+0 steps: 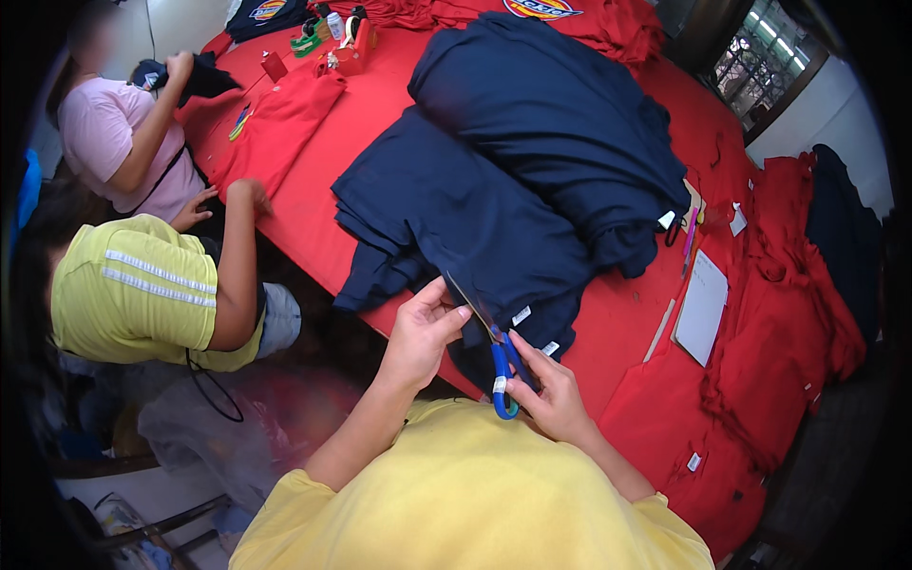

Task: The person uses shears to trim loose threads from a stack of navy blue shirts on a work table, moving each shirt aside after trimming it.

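Fingers of the right hand (pixel 553 394) are closed on the scissors (pixel 496 336) by the blue handles, and I see the blades slanting up and away toward the left hand (pixel 421 334). On that side the thumb and fingertips are drawn narrow beside the blade's point; I cannot tell from here whether they pinch the metal, a thread or nothing. The scissors are in front of the yellow shirt (pixel 470 494), with the near edge of the folded dark blue clothes (pixel 456 190) behind them on the red tabletop (pixel 613 328).

I judge the scissors light enough for one hand, stiff throughout, with smooth handles that seem fairly grippy and slim metal that would be slippery and sharp. I would take hold only at the handle loops, thumb in one and fingers in the other, and keep the left fingertips back from the point and off the cutting edges.

As for the clothes, I expect soft, limp cloth that sags wherever it is unsupported, not fragile but easily nicked. A single layer looks light, the whole stack weighty. I would pinch one layer near a white tag (pixel 521 315), at the edge facing the wearer.
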Demonstrator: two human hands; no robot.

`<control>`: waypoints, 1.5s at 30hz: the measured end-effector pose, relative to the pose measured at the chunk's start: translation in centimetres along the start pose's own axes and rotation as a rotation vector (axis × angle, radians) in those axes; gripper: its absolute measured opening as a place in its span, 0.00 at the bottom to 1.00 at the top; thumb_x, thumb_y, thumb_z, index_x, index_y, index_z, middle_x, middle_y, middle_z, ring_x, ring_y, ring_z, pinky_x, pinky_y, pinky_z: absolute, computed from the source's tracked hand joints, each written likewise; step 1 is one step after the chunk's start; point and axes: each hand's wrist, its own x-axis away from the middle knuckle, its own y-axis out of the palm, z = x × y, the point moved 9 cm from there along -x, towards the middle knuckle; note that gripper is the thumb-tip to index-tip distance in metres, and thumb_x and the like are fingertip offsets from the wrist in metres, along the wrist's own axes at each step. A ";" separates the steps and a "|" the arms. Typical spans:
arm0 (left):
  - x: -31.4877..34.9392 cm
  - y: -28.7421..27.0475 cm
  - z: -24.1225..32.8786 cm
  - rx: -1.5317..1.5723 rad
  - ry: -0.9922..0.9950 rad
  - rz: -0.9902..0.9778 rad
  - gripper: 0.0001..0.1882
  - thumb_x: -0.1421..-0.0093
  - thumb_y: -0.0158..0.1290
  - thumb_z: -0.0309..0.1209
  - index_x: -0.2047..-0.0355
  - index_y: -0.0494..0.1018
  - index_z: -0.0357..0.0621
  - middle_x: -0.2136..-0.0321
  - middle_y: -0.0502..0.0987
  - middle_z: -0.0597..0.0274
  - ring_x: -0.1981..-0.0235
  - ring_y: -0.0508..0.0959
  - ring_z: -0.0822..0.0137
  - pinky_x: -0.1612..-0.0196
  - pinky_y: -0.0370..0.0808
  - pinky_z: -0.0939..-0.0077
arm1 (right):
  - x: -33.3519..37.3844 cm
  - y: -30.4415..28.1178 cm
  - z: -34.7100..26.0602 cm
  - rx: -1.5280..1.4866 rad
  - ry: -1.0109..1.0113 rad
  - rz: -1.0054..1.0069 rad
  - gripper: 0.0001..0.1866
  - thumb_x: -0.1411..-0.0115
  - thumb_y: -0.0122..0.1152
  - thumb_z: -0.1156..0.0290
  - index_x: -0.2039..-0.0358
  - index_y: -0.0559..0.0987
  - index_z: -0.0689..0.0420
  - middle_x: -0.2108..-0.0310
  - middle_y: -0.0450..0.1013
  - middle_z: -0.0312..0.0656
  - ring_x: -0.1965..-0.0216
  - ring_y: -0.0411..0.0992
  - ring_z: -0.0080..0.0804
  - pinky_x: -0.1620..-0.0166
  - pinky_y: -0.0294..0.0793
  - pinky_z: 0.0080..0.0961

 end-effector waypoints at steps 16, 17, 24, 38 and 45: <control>0.0 -0.9 0.5 0.095 0.014 0.059 0.18 0.41 0.50 0.18 0.49 0.67 0.33 0.56 0.74 0.59 0.56 0.76 0.69 0.53 0.75 0.72 | 2.0 2.6 3.8 -0.780 0.367 -0.258 0.29 0.35 0.52 0.73 0.36 0.58 0.62 0.54 0.73 0.41 0.58 0.71 0.21 0.53 0.70 0.18; -0.3 -1.6 0.8 0.030 0.043 0.061 0.18 0.41 0.50 0.18 0.49 0.67 0.33 0.56 0.75 0.59 0.57 0.76 0.69 0.52 0.75 0.72 | 2.0 2.5 3.8 -0.760 0.380 -0.257 0.29 0.35 0.52 0.73 0.35 0.58 0.62 0.54 0.73 0.41 0.57 0.71 0.21 0.53 0.70 0.18; 0.7 0.2 2.0 -0.089 0.014 0.030 0.22 0.42 0.51 0.17 0.46 0.65 0.32 0.57 0.74 0.59 0.56 0.76 0.71 0.51 0.74 0.75 | 0.1 1.8 1.8 -0.454 0.115 -0.127 0.28 0.35 0.52 0.73 0.36 0.58 0.64 0.62 0.73 0.43 0.68 0.73 0.23 0.63 0.73 0.19; 0.1 0.7 2.9 -0.189 0.014 0.004 0.25 0.44 0.53 0.17 0.45 0.65 0.32 0.53 0.72 0.59 0.51 0.73 0.70 0.46 0.69 0.75 | -1.4 1.5 1.9 -0.544 0.158 -0.148 0.29 0.37 0.55 0.74 0.37 0.59 0.63 0.60 0.73 0.41 0.60 0.72 0.24 0.56 0.71 0.19; -1.9 -2.7 2.8 -0.109 0.033 0.089 0.23 0.44 0.52 0.17 0.46 0.67 0.33 0.53 0.73 0.59 0.52 0.73 0.71 0.47 0.69 0.75 | -1.4 2.6 4.5 -0.695 0.322 -0.254 0.28 0.36 0.53 0.76 0.36 0.59 0.63 0.48 0.69 0.42 0.51 0.69 0.23 0.48 0.68 0.22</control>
